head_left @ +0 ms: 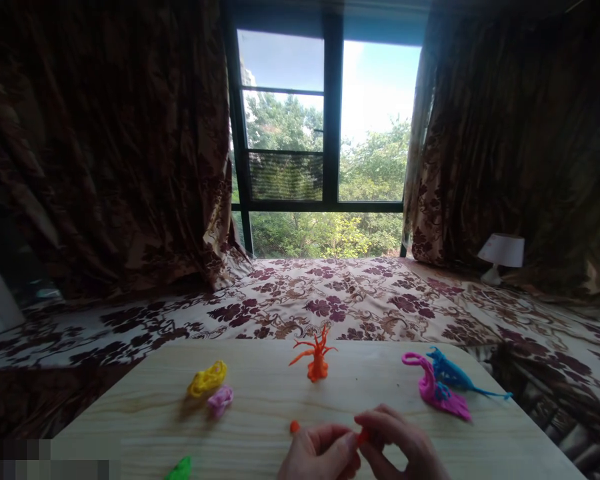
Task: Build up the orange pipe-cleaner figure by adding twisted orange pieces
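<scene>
Both my hands are at the near edge of a pale wooden table (260, 427). My left hand (320, 457) and my right hand (400, 447) pinch together on a small orange piece (362, 437), fingers closed round it. A small orange bit (294, 427) lies on the table just left of my left hand. An orange figure with thin upward arms (317, 357) stands upright in the middle of the table, beyond my hands.
A yellow lump (207, 379) and a pale pink lump (221, 400) lie at the left. A magenta figure (435, 390) and a blue figure (453, 375) lie at the right. A green piece (180, 469) is at the near edge. A flowered bedspread, window and white lamp (500, 257) are behind.
</scene>
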Action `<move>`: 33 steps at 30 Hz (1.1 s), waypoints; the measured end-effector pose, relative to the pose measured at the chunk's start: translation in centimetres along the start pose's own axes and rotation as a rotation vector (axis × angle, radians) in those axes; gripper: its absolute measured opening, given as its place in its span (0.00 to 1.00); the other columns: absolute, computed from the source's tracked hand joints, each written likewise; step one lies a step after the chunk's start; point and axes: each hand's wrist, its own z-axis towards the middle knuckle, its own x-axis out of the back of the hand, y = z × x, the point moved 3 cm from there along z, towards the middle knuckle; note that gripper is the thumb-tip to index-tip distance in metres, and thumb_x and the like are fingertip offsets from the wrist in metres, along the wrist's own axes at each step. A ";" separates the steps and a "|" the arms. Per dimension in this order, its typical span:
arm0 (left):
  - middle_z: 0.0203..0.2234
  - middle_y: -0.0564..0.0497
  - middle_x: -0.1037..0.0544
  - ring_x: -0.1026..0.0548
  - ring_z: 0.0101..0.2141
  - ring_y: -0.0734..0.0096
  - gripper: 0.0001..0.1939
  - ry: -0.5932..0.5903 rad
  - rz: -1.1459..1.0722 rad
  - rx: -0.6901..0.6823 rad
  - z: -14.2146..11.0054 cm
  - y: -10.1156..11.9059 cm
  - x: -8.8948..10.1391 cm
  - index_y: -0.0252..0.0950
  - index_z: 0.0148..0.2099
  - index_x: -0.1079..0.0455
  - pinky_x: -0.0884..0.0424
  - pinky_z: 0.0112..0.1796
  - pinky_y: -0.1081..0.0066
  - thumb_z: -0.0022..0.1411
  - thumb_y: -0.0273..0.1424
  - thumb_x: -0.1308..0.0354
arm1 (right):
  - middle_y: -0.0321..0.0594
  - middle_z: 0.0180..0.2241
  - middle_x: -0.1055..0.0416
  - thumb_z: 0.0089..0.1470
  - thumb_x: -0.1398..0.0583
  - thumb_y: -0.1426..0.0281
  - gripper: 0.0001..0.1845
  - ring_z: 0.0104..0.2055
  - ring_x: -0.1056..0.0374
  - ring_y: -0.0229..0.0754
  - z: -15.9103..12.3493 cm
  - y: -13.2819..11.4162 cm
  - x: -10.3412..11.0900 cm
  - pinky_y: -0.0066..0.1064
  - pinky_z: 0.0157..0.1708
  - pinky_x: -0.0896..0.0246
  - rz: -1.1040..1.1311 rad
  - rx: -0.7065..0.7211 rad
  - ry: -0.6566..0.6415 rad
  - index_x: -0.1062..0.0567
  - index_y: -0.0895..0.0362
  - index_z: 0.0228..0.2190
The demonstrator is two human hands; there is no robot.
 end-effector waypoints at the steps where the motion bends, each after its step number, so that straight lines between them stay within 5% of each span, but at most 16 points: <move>1: 0.15 0.54 0.31 0.40 0.17 0.81 0.25 -0.009 0.008 -0.009 -0.1 0.2 -0.1 0.29 0.31 0.26 0.48 0.21 0.77 0.41 0.48 0.37 | 0.38 0.27 0.31 0.50 0.44 0.75 0.10 0.25 0.33 0.34 0.0 -0.1 0.1 0.22 0.26 0.36 0.011 0.001 0.002 0.29 0.57 0.37; 10: 0.15 0.56 0.32 0.39 0.21 0.80 0.17 -0.010 0.059 -0.088 -1.3 2.0 -0.3 0.31 0.25 0.29 0.42 0.26 0.77 0.44 0.42 0.37 | 0.36 0.25 0.36 0.52 0.46 0.72 0.07 0.27 0.36 0.35 0.2 -1.1 0.6 0.25 0.27 0.40 0.010 -0.156 -0.007 0.29 0.58 0.25; 19: 0.20 0.51 0.26 0.32 0.25 0.76 0.15 0.054 -0.042 -0.023 -1.8 2.2 -0.5 0.30 0.35 0.25 0.35 0.32 0.73 0.46 0.35 0.37 | 0.36 0.27 0.31 0.51 0.43 0.73 0.06 0.28 0.34 0.35 -0.2 -1.1 0.6 0.24 0.30 0.38 0.115 -0.188 0.103 0.28 0.56 0.34; 24: 0.27 0.46 0.22 0.29 0.29 0.73 0.14 0.065 -0.154 0.009 -2.4 2.5 -1.3 0.30 0.35 0.25 0.33 0.38 0.70 0.47 0.34 0.37 | 0.36 0.28 0.34 0.51 0.44 0.75 0.04 0.29 0.36 0.35 -0.1 -1.0 0.5 0.25 0.30 0.39 0.119 -0.200 0.039 0.28 0.57 0.28; 33: 0.28 0.46 0.22 0.28 0.30 0.73 0.14 0.084 -0.136 -0.005 -2.4 2.4 -1.2 0.29 0.35 0.25 0.33 0.38 0.71 0.45 0.32 0.35 | 0.36 0.30 0.33 0.52 0.44 0.74 0.07 0.30 0.35 0.35 -0.5 -0.7 0.3 0.25 0.31 0.39 0.143 -0.227 0.060 0.28 0.56 0.35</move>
